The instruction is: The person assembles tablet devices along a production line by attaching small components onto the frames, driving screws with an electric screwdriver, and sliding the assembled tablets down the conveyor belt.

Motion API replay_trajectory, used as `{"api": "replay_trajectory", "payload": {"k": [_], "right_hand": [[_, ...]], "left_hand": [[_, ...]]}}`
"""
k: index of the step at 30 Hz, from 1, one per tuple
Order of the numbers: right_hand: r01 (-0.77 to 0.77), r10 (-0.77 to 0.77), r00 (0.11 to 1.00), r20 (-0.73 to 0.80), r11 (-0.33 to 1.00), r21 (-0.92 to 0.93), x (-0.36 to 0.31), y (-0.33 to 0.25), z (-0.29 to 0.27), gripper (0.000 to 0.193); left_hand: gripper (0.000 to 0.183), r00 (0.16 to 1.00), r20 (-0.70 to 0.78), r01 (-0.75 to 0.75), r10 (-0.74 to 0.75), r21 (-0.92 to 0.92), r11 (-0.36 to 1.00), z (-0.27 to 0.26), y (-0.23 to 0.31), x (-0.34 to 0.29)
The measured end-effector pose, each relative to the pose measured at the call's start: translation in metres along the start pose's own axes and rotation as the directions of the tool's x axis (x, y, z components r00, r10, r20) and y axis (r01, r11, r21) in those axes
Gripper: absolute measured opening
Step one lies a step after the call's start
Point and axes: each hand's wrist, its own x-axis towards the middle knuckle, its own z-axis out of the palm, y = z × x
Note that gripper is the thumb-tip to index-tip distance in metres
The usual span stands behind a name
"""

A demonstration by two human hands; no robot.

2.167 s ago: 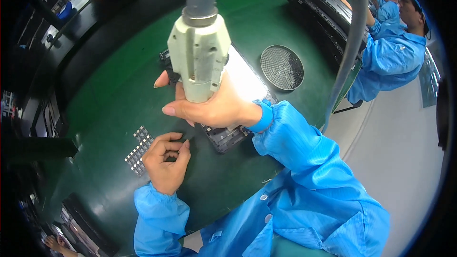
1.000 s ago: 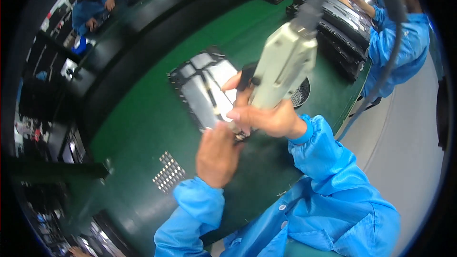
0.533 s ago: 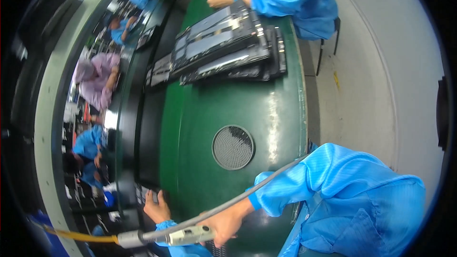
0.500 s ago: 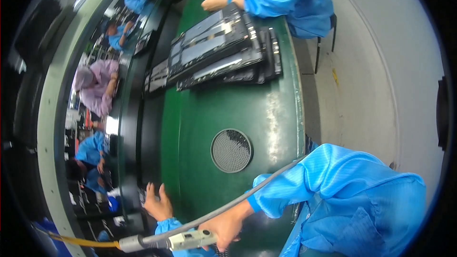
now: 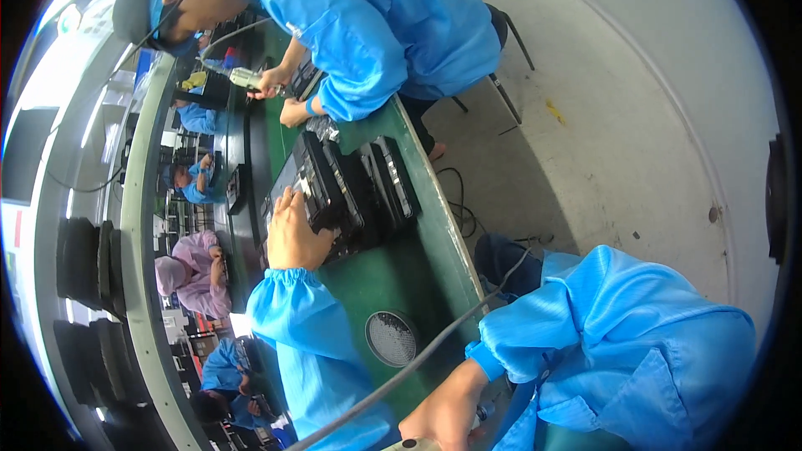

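The left hand [image 5: 296, 234] is up at the stack of dark panels [image 5: 355, 188] now, its fingers stretched out and lying over the near end of the top one, thumb held apart. I can't tell from here how firmly it presses, but it isn't closed around anything. Half a second ago that same hand is well short of the stack, lower down, past the round tray [image 5: 391, 338]; now the whole left sleeve [image 5: 305, 330] is extended along the green bench [image 5: 380, 276].

The right hand [image 5: 447, 409] stays low and keeps its grip on the pale handheld tool [image 5: 415, 445]. Only a bit of the tool shows at the bottom edge, where before most of its body is plain to see. The grey cable [image 5: 418, 359] crosses over the left sleeve and runs up near the right cuff.

The view has swung toward the co-worker [image 5: 359, 25], seen earlier mostly as sleeves and hands, now with head and shoulders too, bent over the bench beyond the stack and holding a similar pale tool [image 5: 245, 78].
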Motion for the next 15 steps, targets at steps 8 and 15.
{"api": "replay_trajectory", "payload": {"k": [8,15], "right_hand": [[0.016,-0.010,0.998,-0.065,0.994,0.104,-0.023,-0.011,-0.011,0.018],[0.087,-0.073,0.993,-0.095,0.985,0.147,-0.021,0.002,-0.011,0.019]], "left_hand": [[0.064,0.999,0.042,0.010,-0.011,0.025,1.000,-0.003,0.009,0.016],[0.030,0.784,-0.504,0.362,-0.362,-0.103,0.927,-0.011,-0.021,0.020]]}}
